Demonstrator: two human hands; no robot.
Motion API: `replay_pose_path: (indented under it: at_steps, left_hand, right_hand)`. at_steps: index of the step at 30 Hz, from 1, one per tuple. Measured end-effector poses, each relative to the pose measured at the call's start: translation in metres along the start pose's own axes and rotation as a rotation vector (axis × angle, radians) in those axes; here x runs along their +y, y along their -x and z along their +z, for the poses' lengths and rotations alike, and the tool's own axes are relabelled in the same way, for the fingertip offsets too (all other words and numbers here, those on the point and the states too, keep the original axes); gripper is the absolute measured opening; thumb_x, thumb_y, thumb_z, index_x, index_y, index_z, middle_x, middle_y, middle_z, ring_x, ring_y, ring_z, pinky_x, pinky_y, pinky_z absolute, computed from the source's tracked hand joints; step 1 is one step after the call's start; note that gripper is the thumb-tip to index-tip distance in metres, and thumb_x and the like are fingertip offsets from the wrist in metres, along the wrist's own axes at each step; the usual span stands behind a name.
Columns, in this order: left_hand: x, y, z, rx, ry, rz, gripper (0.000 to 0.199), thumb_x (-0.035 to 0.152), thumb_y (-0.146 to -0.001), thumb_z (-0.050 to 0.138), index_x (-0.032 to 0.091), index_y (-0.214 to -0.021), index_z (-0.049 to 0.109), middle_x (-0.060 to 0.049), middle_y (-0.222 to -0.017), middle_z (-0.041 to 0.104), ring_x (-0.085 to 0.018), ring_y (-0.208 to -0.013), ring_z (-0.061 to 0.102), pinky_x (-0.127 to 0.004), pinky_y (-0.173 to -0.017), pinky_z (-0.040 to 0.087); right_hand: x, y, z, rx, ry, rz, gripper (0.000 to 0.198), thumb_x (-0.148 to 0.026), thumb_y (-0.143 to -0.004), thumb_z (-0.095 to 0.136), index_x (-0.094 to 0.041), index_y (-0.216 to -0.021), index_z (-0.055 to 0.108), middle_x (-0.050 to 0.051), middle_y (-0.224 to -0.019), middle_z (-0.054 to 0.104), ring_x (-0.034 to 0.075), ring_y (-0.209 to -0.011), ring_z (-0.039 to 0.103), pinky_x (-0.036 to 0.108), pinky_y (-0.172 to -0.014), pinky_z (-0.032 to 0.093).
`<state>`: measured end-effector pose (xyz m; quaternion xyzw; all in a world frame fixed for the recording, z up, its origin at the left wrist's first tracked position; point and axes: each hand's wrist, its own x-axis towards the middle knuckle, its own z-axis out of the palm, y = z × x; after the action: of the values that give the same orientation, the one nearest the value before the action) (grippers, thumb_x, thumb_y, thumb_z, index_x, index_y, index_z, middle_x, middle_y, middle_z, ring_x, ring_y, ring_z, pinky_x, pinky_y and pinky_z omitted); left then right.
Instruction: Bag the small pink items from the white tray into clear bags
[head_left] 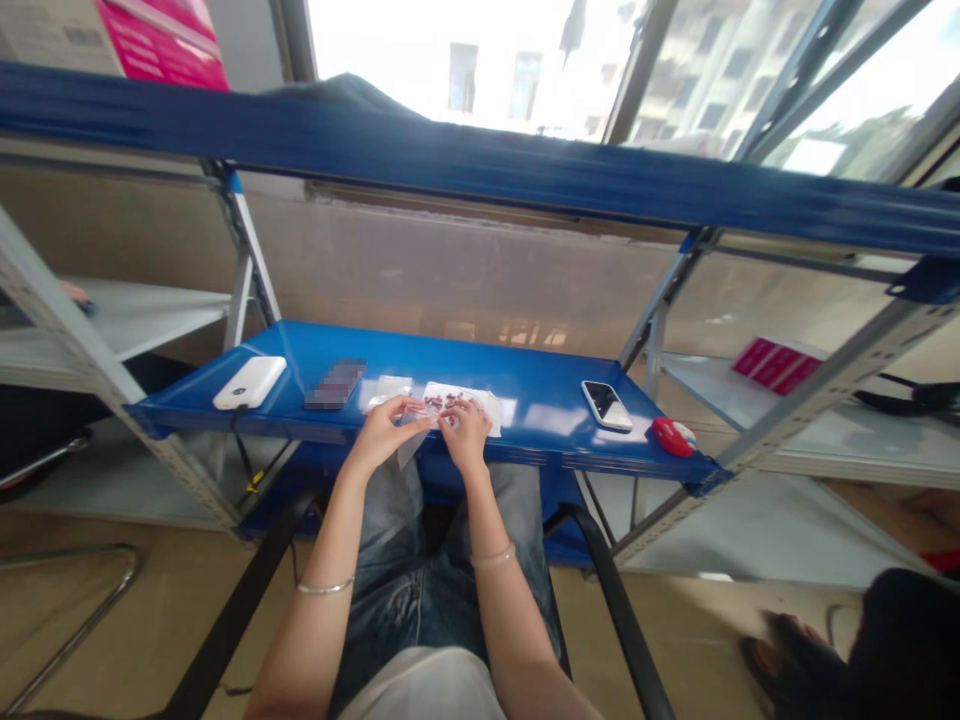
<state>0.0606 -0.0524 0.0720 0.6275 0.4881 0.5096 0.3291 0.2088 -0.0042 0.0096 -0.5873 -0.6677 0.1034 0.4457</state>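
Observation:
A white sheet (480,402) with several small dark red pieces (442,403) on it lies at the front edge of the blue shelf (420,365). My left hand (386,430) pinches the near left corner of the sheet with its fingers curled. My right hand (465,430) rests on the sheet beside the red pieces, fingertips down on them. What sits between the fingertips is too small to tell. A clear plastic bag (390,388) lies just left of the sheet.
On the shelf lie a white power bank (250,382) with a cable, a blurred card (335,384), a phone (606,405) and a red object (673,436). Grey rack posts (90,350) flank the shelf. Black chair arms (622,610) frame my lap. Another person's dark clothing (900,640) is at lower right.

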Motion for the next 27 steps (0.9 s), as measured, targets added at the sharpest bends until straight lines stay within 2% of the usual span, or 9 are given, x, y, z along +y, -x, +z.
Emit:
replay_pose_path:
  at_steps: [4, 7, 12, 15, 19, 23, 27]
  left_hand:
    - [-0.009, -0.001, 0.001, -0.058, 0.050, -0.053, 0.045, 0.040, -0.060, 0.077, 0.016, -0.097, 0.063, -0.011, -0.105, 0.069, -0.025, -0.102, 0.062, -0.041, -0.093, 0.046]
    - [-0.014, -0.002, 0.004, -0.088, 0.086, -0.076, 0.049, 0.037, -0.060, 0.077, 0.016, -0.102, 0.061, -0.012, -0.110, 0.067, -0.025, -0.105, 0.061, -0.040, -0.094, 0.046]
    - [-0.013, -0.001, 0.008, -0.112, 0.138, -0.079, 0.045, 0.039, -0.063, 0.074, 0.017, -0.099, 0.060, -0.009, -0.105, 0.068, -0.024, -0.101, 0.062, -0.040, -0.093, 0.047]
    - [-0.012, -0.001, 0.008, -0.104, 0.174, -0.101, 0.046, 0.040, -0.063, 0.075, 0.016, -0.099, 0.059, -0.010, -0.106, 0.068, -0.023, -0.101, 0.063, -0.039, -0.092, 0.048]
    - [-0.013, -0.001, 0.004, -0.059, 0.204, -0.124, 0.046, 0.038, -0.060, 0.077, 0.015, -0.096, 0.061, -0.011, -0.102, 0.069, -0.023, -0.098, 0.064, -0.038, -0.088, 0.050]
    - [-0.010, 0.000, 0.001, -0.045, 0.196, -0.137, 0.046, 0.042, -0.062, 0.075, 0.016, -0.098, 0.061, -0.011, -0.102, 0.068, -0.024, -0.098, 0.064, -0.036, -0.081, 0.053]
    - [-0.009, 0.000, 0.000, -0.049, 0.230, -0.135, 0.048, 0.044, -0.063, 0.075, 0.015, -0.099, 0.061, -0.011, -0.103, 0.068, -0.024, -0.101, 0.062, -0.035, -0.084, 0.051]
  right_hand:
    - [-0.005, -0.005, -0.008, 0.079, -0.153, 0.041, 0.014, -0.034, -0.078, 0.063, -0.022, -0.080, 0.070, 0.008, -0.113, 0.063, 0.027, -0.118, 0.048, 0.048, -0.101, 0.030]
    - [-0.014, -0.009, -0.019, 0.120, -0.261, 0.002, 0.016, -0.036, -0.077, 0.065, -0.021, -0.080, 0.070, 0.009, -0.111, 0.063, 0.024, -0.116, 0.050, 0.042, -0.101, 0.034]
    - [-0.028, -0.009, -0.032, 0.035, -0.348, -0.101, 0.017, -0.038, -0.079, 0.064, -0.023, -0.082, 0.071, 0.006, -0.115, 0.062, 0.022, -0.119, 0.049, 0.039, -0.101, 0.035]
    - [-0.028, -0.007, -0.030, 0.023, -0.274, -0.076, 0.020, -0.037, -0.085, 0.057, -0.025, -0.090, 0.071, 0.007, -0.117, 0.061, 0.023, -0.122, 0.047, 0.044, -0.103, 0.032]
    - [-0.019, -0.003, -0.017, -0.005, -0.031, -0.047, 0.021, -0.033, -0.087, 0.055, -0.028, -0.100, 0.071, 0.009, -0.125, 0.057, 0.029, -0.131, 0.037, 0.052, -0.103, 0.026]
    - [-0.011, 0.003, -0.001, -0.072, 0.111, -0.065, 0.020, -0.034, -0.086, 0.058, -0.028, -0.098, 0.072, 0.009, -0.135, 0.050, 0.031, -0.136, 0.029, 0.055, -0.105, 0.021]
    - [-0.007, 0.005, 0.011, -0.064, 0.158, -0.087, 0.016, -0.032, -0.084, 0.060, -0.027, -0.093, 0.073, 0.007, -0.138, 0.049, 0.028, -0.137, 0.027, 0.052, -0.107, 0.019]
